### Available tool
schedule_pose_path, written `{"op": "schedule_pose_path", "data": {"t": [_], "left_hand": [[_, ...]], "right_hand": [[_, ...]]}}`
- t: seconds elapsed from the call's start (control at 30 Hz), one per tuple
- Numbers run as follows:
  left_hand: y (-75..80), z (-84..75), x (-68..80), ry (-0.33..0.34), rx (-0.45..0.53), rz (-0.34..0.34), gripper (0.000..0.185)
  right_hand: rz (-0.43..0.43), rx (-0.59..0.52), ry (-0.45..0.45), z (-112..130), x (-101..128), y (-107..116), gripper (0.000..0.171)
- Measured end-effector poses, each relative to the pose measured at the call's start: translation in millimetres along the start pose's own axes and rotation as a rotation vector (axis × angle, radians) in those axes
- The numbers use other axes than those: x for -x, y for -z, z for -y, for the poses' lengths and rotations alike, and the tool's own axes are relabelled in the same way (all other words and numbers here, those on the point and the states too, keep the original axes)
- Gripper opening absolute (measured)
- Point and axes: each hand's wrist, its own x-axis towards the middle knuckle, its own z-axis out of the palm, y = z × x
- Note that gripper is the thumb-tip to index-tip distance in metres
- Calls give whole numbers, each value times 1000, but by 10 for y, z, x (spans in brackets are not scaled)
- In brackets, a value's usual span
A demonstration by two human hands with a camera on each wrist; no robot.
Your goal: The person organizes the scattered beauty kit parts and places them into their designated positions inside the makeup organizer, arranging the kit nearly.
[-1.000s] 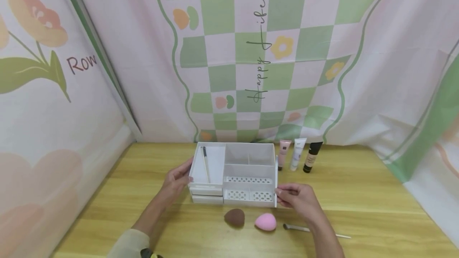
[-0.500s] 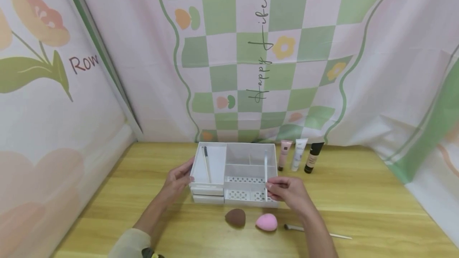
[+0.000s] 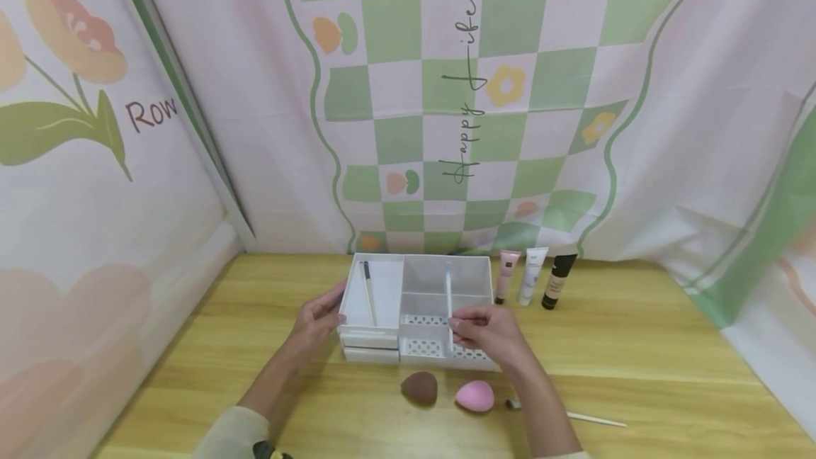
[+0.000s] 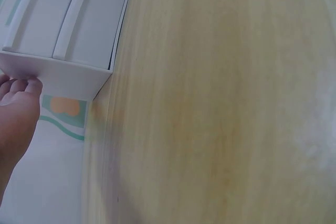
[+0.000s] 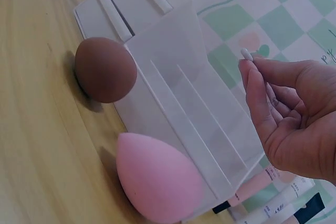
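- Head view: by the right hand [image 3: 491, 335], a slim white stick [image 3: 449, 292] is pinched above the right half of the white cosmetics organizer [image 3: 385, 296].
- The left hand [image 3: 317, 319] is laid against the organizer's left wall, well apart from the other.
- The organizer is set near the table's [image 3: 637, 353] back edge; two slim dark-ended sticks [image 3: 366, 271] are held in its left compartment.
- Toward the front edge, a brown beauty sponge [image 3: 419, 389], a pink beauty sponge [image 3: 474, 397] and a partly hidden brush [image 3: 599, 420] are spread.
- Right of the organizer, pink [image 3: 506, 275], white [image 3: 532, 275] and black-and-beige tubes [image 3: 557, 285] are stood.
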Motion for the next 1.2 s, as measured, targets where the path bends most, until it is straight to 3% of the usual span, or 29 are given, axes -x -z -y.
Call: {"op": "schedule_pose_path", "data": {"t": [0.37,0.6,1.2], "left_hand": [[-1,-8,8,11,-9,2,70],[-3,-7,6,20,0,-6,70],[9,12,1,2,-11,-5,70]], "right_hand": [[60,-14,67,85,-121,-236,32],[31,-6,50,168,-193,-379,29],[92,32,51,370,-405,-625,26]]}}
